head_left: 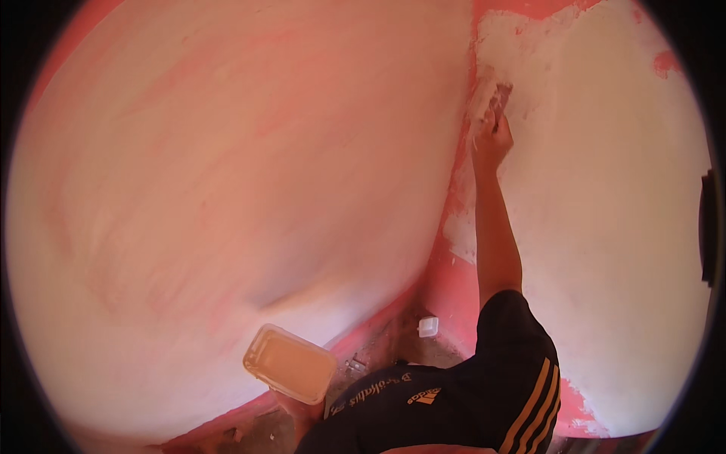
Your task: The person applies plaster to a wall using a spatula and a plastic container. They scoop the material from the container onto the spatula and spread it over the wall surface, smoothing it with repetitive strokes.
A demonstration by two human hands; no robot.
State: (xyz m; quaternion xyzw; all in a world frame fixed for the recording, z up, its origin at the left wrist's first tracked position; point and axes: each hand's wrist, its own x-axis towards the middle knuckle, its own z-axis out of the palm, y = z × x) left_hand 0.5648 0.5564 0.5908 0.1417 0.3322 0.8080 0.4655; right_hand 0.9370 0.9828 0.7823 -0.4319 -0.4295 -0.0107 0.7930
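Observation:
My right hand is raised high on the right-hand wall, near the inside corner, gripping a putty knife against patchy pale filler. My left hand, low at the lower middle and partly hidden beneath a rectangular plastic tub, holds that tub, which contains smooth beige paste. The tub is in front of the left-hand wall, whose pale coating shows pink through it.
Bare pink paint runs up the corner and along the foot of both walls. A small white container rests low in the corner on a dirty floor with bits of debris. A dark object shows at the far right rim.

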